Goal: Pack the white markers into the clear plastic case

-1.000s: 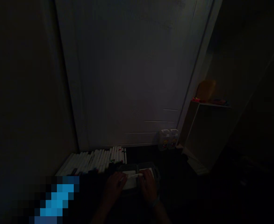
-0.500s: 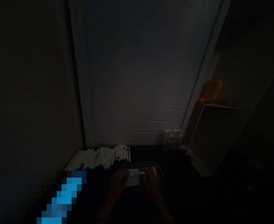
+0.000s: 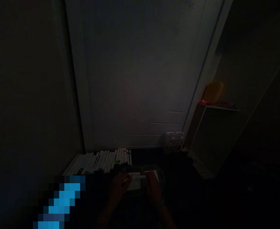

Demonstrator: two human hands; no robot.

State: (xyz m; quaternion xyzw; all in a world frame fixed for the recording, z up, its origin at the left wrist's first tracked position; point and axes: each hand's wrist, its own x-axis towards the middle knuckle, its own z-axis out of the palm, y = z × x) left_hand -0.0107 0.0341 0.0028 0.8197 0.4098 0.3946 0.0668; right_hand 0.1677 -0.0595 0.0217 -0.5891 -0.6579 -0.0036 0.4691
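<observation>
In the dim light a white marker (image 3: 139, 177) lies level between my two hands. Its right end is in the closed fingers of my right hand (image 3: 153, 187). My left hand (image 3: 119, 185) pinches at the left end, where a small pale piece shows between thumb and fingers; whether it is a cap or the marker's own end I cannot tell. Below them an open clear plastic case (image 3: 163, 176) with two halves rests on the dark surface, with white paper-like sheets (image 3: 134, 184) in it.
A row of white markers (image 3: 99, 161) lies at the left by the pale panel (image 3: 128, 79). Two clear bottles (image 3: 173, 144) with labels stand at the back right. Beside them is a shelf unit (image 3: 211, 136) with an orange object (image 3: 213, 91) on top. A blurred blue patch covers the lower left.
The view has shifted slightly. My left fingers have moved a little at the marker's left end, and a pale piece now shows between them. My right hand keeps its grip.
</observation>
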